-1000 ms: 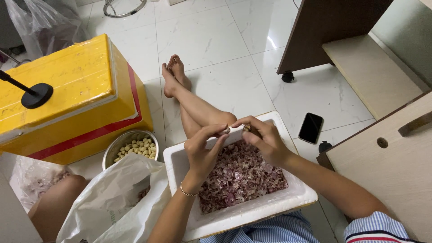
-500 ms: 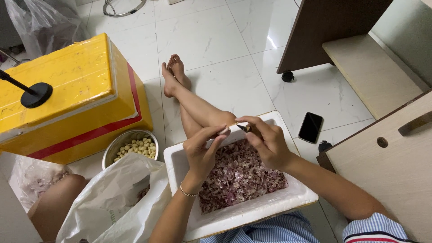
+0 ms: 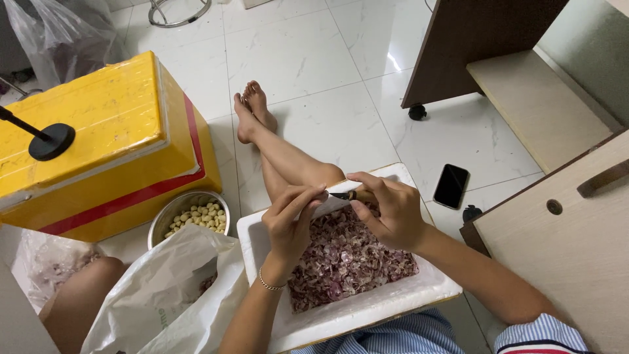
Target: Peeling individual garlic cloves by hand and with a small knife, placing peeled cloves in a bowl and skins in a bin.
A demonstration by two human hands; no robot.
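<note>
Both hands over white foam tray (image 3: 440, 290) of purplish peelings (image 3: 347, 262). Right hand (image 3: 388, 210) closed around small dark-handled knife (image 3: 342, 195), blade pointing left. Left hand (image 3: 291, 219) pinches something tiny at the knife tip (too small to tell what), fingers narrow. Metal bowl (image 3: 165, 219) of pale peeled cloves just left of tray, beside yellow box (image 3: 98, 131)

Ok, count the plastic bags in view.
3: a clear bag top left, a white bag beside the foam tray, another clear bag lower left. More may be hidden.
</note>
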